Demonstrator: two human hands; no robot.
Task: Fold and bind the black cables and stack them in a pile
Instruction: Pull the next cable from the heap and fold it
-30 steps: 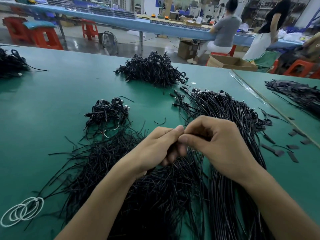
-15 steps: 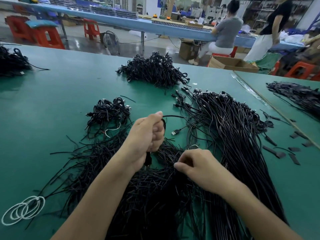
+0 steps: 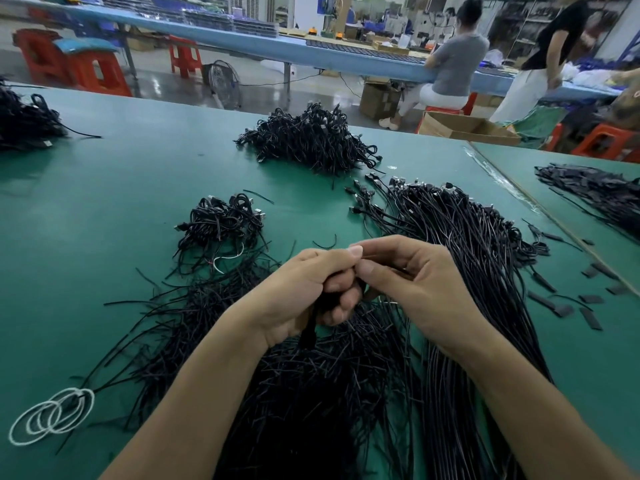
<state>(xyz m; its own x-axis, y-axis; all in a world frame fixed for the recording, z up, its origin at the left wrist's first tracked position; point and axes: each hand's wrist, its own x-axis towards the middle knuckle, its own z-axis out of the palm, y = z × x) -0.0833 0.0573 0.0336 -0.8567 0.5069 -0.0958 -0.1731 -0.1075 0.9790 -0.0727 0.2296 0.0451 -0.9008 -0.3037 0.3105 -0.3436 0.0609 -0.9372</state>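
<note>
My left hand (image 3: 311, 289) grips a folded black cable (image 3: 309, 332), whose end hangs below the fist. My right hand (image 3: 412, 278) meets it at the fingertips and pinches something thin at the top of the bundle, likely a tie. Both hands hover over a heap of thin black ties (image 3: 294, 375). Long unfolded black cables (image 3: 467, 258) lie in a thick sheaf to the right. A small pile of bound cables (image 3: 221, 223) sits to the upper left, and a larger pile (image 3: 311, 140) lies farther back.
The green table (image 3: 104, 202) carries white loops (image 3: 52, 415) at the lower left, another cable heap (image 3: 24, 119) at the far left, and flat black pieces (image 3: 561, 306) on the right. A second table (image 3: 588, 188) with cables adjoins on the right. People work behind.
My right hand rose from the tie heap back up to my left hand. The two hands are together again at the top of the folded cable.
</note>
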